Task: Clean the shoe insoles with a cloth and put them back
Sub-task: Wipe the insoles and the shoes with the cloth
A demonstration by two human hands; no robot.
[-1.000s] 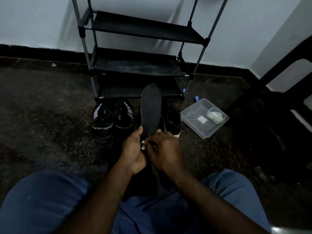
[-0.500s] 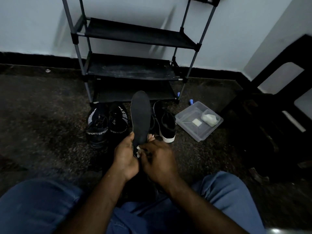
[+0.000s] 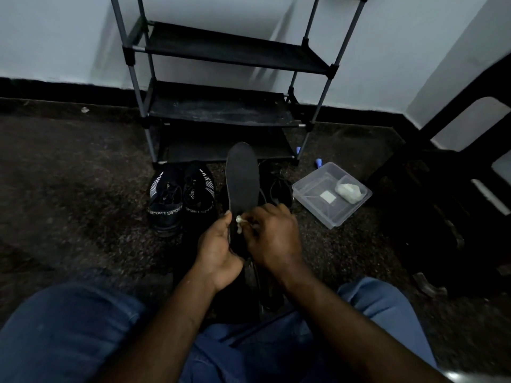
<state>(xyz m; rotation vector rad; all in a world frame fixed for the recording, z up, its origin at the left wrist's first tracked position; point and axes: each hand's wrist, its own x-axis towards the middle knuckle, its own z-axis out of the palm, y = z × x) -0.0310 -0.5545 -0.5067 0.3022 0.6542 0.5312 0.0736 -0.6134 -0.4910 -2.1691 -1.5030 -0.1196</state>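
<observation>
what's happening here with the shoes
A seated person is wiping a black insole. The left hand holds its lower end, while the right hand pinches a small white cloth against it. A pair of black sport shoes stands on the floor before the shoe rack, with a clear plastic tub to their right.

The floor [image 3: 69,194] is closed at its far edge by a shoe rack [image 3: 221,109]. Before it, sport shoes [image 3: 181,197], a raised insole [image 3: 242,178], black shoes [image 3: 279,186] and a clear container [image 3: 315,210] stand in a row. The floor lies open to their left; dark furniture [image 3: 414,205] blocks the right edge.
</observation>
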